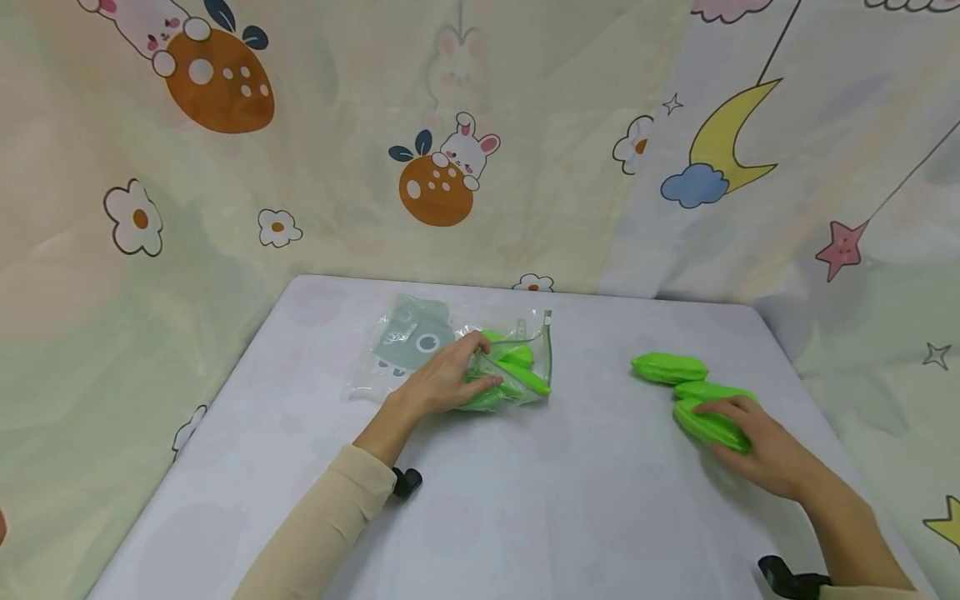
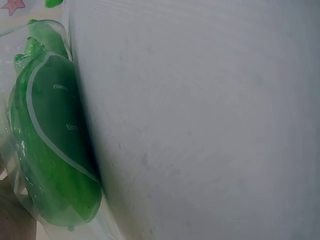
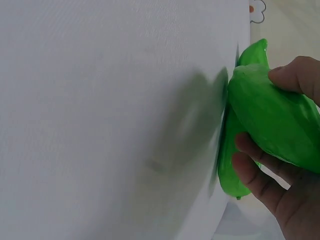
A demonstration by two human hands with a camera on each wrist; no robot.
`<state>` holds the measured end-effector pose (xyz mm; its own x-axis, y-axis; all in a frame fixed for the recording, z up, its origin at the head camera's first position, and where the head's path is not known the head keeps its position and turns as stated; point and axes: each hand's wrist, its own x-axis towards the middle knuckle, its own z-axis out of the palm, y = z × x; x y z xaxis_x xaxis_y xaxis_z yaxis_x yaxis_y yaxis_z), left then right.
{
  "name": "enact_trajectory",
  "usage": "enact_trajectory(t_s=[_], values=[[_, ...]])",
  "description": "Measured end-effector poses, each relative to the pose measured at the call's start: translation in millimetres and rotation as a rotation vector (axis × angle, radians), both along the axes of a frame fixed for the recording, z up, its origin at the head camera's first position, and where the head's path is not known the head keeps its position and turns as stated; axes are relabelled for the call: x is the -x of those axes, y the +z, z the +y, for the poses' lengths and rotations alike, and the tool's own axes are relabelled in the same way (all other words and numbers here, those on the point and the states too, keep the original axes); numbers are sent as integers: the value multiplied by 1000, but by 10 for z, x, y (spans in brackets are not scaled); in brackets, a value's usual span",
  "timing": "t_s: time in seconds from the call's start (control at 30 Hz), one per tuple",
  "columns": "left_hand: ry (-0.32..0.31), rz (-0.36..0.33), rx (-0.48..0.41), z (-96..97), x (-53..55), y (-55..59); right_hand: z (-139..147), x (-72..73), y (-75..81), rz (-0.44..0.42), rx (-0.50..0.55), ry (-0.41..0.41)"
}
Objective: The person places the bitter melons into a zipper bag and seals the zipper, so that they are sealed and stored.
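A clear zip bag with a grey-green cartoon print lies toward the back of the table. My left hand grips it by its mouth, thumb nearer me, fingers on the far side. Inside the bag are several bright green, elongated, vegetable-like pieces; the plastic partly covers them. At the right, my right hand holds a green vegetable-like piece between thumb and fingers. A second green piece lies against the table just behind it. Another green piece rests farther back, to the left.
A white cloth covers the table. Behind it hangs a printed curtain with rabbits, flowers and a moon. Black camera mounts sit at the left wrist and the right wrist.
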<state>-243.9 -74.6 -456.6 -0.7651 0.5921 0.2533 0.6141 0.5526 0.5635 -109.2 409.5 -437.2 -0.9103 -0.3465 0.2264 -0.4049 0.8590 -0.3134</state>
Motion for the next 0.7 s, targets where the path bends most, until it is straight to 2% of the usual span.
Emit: enact_trajectory(t_s=[0.23, 0.47, 0.7], values=[[6, -10, 10, -8, -24, 28, -150, 52, 10, 55, 43, 45], [10, -2, 14, -6, -32, 32, -223, 90, 26, 25, 84, 41], [11, -1, 7, -11, -28, 14, -283, 139, 28, 130, 86, 86]])
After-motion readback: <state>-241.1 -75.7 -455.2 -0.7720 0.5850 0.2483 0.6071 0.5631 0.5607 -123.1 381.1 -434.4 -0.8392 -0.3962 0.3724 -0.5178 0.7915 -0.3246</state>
